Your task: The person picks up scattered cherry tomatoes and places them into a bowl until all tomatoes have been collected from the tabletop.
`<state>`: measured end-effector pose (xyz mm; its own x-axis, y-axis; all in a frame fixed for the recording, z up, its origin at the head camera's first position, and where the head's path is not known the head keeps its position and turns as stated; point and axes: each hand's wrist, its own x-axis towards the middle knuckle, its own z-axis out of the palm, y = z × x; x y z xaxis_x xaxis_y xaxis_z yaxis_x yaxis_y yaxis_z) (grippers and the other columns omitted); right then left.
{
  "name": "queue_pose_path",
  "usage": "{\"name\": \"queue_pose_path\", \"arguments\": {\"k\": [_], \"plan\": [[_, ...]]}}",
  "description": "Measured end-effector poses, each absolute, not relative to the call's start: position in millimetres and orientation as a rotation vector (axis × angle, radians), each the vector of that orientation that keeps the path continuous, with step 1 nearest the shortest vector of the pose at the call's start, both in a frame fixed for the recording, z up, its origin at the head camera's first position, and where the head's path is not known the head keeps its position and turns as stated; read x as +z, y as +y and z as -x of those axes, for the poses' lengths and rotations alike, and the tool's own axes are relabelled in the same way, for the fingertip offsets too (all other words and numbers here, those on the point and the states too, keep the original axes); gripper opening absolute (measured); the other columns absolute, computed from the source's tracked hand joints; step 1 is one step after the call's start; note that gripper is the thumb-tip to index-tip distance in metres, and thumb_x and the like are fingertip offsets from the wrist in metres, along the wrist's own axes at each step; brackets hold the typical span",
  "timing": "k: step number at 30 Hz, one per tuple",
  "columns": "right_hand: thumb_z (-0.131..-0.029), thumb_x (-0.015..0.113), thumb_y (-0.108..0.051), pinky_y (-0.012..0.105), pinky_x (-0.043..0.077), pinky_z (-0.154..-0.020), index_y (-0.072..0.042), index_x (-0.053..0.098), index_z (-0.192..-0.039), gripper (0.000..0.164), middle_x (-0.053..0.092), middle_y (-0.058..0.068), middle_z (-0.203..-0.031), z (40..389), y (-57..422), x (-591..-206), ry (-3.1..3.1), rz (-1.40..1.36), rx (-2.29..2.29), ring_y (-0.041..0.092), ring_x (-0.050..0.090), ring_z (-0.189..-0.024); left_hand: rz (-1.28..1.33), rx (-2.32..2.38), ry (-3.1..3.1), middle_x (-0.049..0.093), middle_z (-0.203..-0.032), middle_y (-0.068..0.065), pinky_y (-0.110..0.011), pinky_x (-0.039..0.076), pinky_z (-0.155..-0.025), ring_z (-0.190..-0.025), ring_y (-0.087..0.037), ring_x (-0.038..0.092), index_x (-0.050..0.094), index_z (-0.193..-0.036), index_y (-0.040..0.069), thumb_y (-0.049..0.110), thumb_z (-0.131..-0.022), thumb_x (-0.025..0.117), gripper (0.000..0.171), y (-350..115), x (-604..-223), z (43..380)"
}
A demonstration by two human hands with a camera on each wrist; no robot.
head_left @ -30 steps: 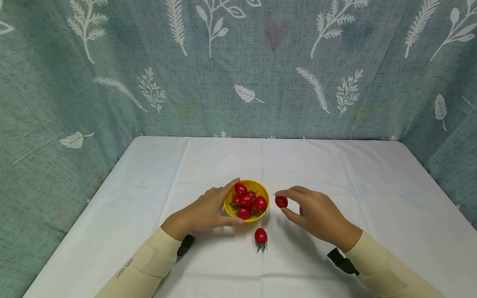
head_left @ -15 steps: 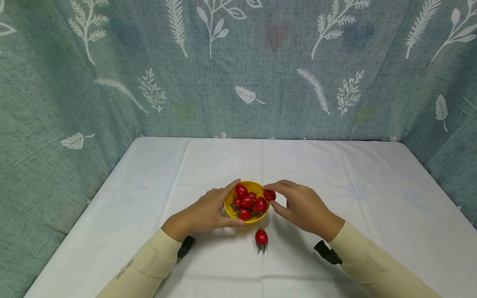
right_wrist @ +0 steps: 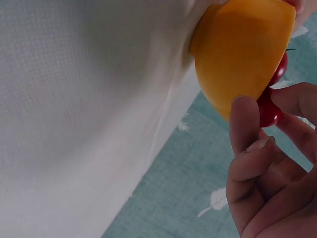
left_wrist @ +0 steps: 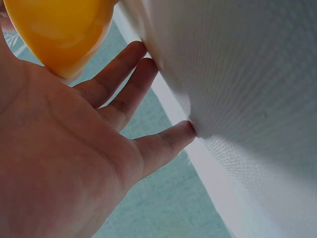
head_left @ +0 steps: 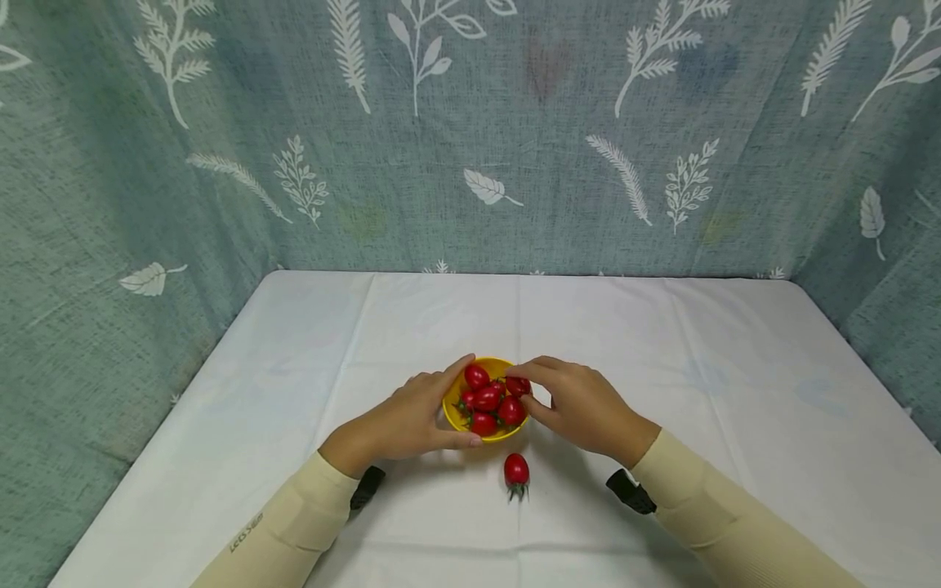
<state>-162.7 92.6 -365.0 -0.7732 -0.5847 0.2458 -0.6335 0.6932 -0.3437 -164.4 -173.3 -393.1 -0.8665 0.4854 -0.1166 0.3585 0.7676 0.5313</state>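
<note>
A small yellow bowl (head_left: 501, 367) with several red cherry tomatoes (head_left: 487, 398) in it stands on the white-covered table. My left hand (head_left: 408, 416) holds the bowl from the left, thumb and index finger spread along its rim. In the left wrist view, its other fingers (left_wrist: 166, 141) reach down to the cloth. At the bowl's right rim, my right hand (head_left: 584, 404) pinches a cherry tomato (head_left: 518, 385) between thumb and fingers, over the bowl's inside. The right wrist view shows that tomato (right_wrist: 268, 111) at the rim, partly hidden by the bowl and fingers.
One loose cherry tomato (head_left: 517, 469) with a green stem end lies on the white tablecloth (head_left: 625, 327) in front of the bowl. A green curtain (head_left: 470, 237) with white leaf prints stands behind the table and along both sides.
My right hand has moved left with the pinched tomato, from beside the bowl to over its right rim. The left hand and bowl have stayed in place.
</note>
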Motion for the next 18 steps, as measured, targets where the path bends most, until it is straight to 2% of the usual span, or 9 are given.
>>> {"name": "queue_pose_path", "arguments": {"k": [8,18], "plan": [[-0.091,0.074,-0.023,0.036,0.059,-0.084,-0.016,0.064,-0.13,0.041,0.072,0.002,-0.12,164.1,88.9,-369.0,-2.811,-1.004,0.635,0.019,0.071,-0.101,-0.662,0.749,2.714,0.049,-0.151,-0.008,-0.057,0.045,-0.104,-0.132,-0.034,0.047,0.016,-0.161,0.03,0.068,-0.077,0.074,0.109,-173.3,-391.9,163.5],[-0.09,0.075,-0.027,0.037,0.058,-0.089,-0.016,0.065,-0.127,0.04,0.073,0.001,-0.119,165.3,87.2,-372.0,-2.826,-1.019,0.62,0.015,0.071,-0.105,-0.656,0.734,2.714,0.049,-0.151,-0.008,-0.058,0.045,-0.104,-0.132,-0.034,0.046,0.014,-0.161,0.032,0.069,-0.077,0.073,0.109,-173.5,-391.8,162.9]]}}
